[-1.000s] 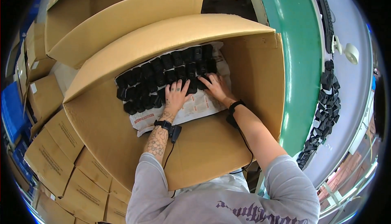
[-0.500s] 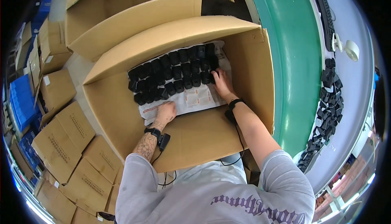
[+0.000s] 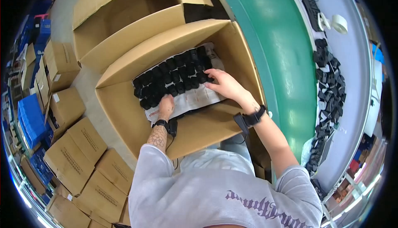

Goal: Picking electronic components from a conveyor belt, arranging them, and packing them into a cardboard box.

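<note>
Several small black blocky devices (image 3: 176,73) stand in close rows on a white printed sheet (image 3: 199,99) inside a deep cardboard box (image 3: 118,118). My left hand (image 3: 166,107) reaches down at the near edge of the rows, its fingertips against or just beside the front pieces and mostly hidden. At the right end of the rows is my right hand (image 3: 226,83), fingers spread and the thumb apart, close to the last black pieces. It holds nothing that I can see. Each wrist carries a black strap with a small black unit.
Another open cardboard box (image 3: 128,20) stands beyond this one. Closed cartons (image 3: 70,153) are stacked to the left, near a blue bin (image 3: 32,116). On the right runs a green conveyor belt (image 3: 277,62), with a pale shelf holding heaped black pieces (image 3: 329,82) and a white fan (image 3: 339,24).
My left hand has moved forward to the front row's edge. The right hand has drawn back slightly, its fingers spreading from the end pieces. The whole view has turned and shifted.
</note>
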The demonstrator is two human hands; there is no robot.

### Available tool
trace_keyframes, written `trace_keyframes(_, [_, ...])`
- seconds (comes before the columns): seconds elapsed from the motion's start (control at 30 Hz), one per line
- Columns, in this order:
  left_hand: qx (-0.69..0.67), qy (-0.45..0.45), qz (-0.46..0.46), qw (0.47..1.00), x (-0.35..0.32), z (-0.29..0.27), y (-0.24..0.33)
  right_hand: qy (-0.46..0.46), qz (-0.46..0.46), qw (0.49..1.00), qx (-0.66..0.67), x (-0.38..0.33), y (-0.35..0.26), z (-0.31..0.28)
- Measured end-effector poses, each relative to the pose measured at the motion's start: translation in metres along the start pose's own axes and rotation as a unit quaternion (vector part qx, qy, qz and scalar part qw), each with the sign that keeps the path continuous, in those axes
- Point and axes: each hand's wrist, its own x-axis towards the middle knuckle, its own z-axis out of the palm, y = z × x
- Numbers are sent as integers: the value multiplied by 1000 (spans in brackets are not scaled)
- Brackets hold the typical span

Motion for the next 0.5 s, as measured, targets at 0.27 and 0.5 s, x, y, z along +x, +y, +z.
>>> trace_keyframes(0.27, [-130, 148, -129, 972, 11, 10, 10, 189, 73, 978, 52, -221, -63, -73])
trace_keyframes(0.5, [16, 72, -83, 994, 29, 18, -6, 436, 247, 855, 133, -401, 4, -42])
